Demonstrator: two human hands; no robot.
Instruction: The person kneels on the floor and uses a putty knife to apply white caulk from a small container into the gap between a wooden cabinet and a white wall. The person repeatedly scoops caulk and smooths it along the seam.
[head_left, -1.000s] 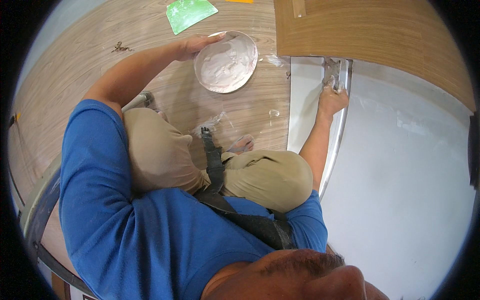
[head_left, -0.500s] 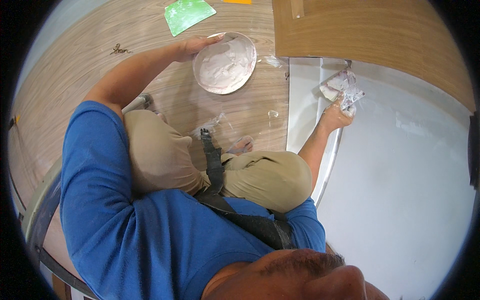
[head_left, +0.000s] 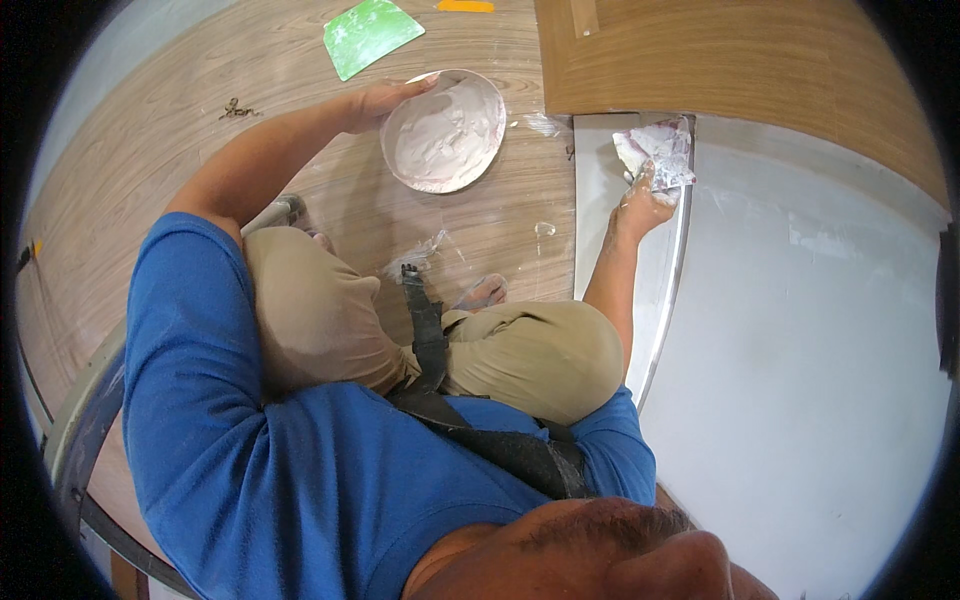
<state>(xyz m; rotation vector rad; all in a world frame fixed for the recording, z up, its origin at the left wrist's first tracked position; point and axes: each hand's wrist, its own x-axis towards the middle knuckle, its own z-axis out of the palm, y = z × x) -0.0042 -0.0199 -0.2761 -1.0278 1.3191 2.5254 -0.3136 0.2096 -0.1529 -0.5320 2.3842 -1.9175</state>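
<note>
My left hand [head_left: 388, 99] grips the far left rim of a round, shallow bowl [head_left: 498, 150], thumb over the edge. Thick, pale pinkish-white putty [head_left: 445, 135] fills the bowl. Out to the right, my right hand [head_left: 643, 212] is closed around a putty spreader [head_left: 672, 150] caked with the same white paste. The spreader's blade is over the far end of a narrow white strip [head_left: 597, 200], close to the wooden door panel; whether it touches the surface I cannot tell. Putty also smears my right fingers.
A green plastic sheet [head_left: 370, 38] and an orange strip [head_left: 466, 6] lie on the wood-patterned floor [head_left: 300, 60]. The brown wooden panel [head_left: 720, 60] stands at the far right, beside a large white surface [head_left: 800, 350]. A curved metal frame [head_left: 75, 440] is at my left.
My right hand has moved left with the spreader, from the edge of the white surface onto the narrow strip. The bowl and my left hand have shifted only slightly in view.
</note>
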